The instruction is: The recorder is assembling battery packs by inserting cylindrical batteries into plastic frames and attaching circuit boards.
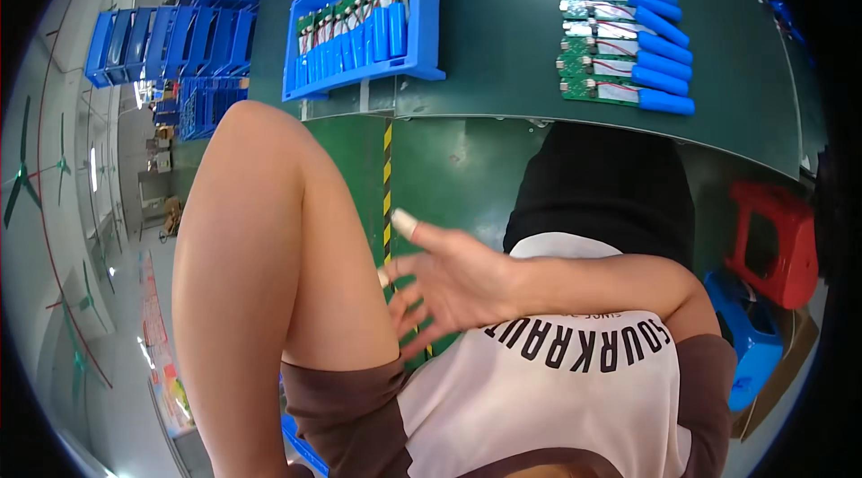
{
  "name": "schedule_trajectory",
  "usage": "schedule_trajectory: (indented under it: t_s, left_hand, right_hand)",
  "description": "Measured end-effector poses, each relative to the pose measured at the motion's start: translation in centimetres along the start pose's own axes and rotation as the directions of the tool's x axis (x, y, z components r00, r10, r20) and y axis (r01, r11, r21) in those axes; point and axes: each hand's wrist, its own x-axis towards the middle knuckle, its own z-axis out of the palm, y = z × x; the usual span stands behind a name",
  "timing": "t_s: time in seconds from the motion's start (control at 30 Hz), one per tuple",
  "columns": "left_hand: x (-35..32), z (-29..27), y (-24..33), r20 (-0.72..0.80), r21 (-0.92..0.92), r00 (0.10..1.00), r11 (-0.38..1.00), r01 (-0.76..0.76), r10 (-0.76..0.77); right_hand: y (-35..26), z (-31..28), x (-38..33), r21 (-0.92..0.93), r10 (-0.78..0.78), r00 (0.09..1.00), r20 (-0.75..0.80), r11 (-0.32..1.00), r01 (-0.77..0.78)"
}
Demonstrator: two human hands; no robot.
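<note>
Work looked paused: right hand (449, 285) was open and empty at the lap, left hand out of view. Blue cylindrical cells wired to green circuit boards (628, 29) sat lined up on the dark green counter (503, 56); more filled the blue plastic tray (422, 20).

One blue tray (422, 20) of battery boards, one red stool (772, 240), one blue stool (750, 334)

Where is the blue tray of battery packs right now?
In the head view, the blue tray sits at the top centre-left on the green table, overhanging its near edge, left of the row of loose battery packs.
</note>
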Motion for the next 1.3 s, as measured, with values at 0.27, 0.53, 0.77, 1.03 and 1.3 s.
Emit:
schedule_trajectory:
  t_s: [0.27, 0.53, 0.77, 1.03, 1.3]
  left_hand:
    - [1.3, -0.5, 0.2, 0.015, -0.003, 1.000, 1.000, -0.019, 0.019]
    - [0.4, -1.1, -0.6, -0.054, -0.022, 0.998, 0.999, -0.044, 0.043]
    - [-0.2, -1.3, -1.4, -0.106, -0.053, 0.992, 0.996, -0.076, 0.070]
    - [-0.4, -0.7, -1.6, -0.193, -0.091, 0.969, 0.980, -0.175, 0.155]
    - [-7.4, 5.2, -6.8, -0.264, -0.146, 0.934, 0.947, -0.286, 0.242]
  right_hand:
    - [-1.4, 1.1, -1.6, -0.080, -0.481, 0.875, 0.055, 0.871, 0.484]
    - [0.3, 1.0, 0.5, -0.034, -0.332, 0.943, 0.018, 0.942, 0.333]
    - [-1.0, 0.1, -0.2, 0.020, -0.418, 0.904, 0.091, 0.908, 0.418]
    - [-0.5, -0.3, -0.1, -0.076, -0.384, 0.923, -0.005, 0.921, 0.383]
    - [-2.7, -0.5, -1.7, -0.022, -0.417, 0.903, 0.103, 0.907, 0.422]
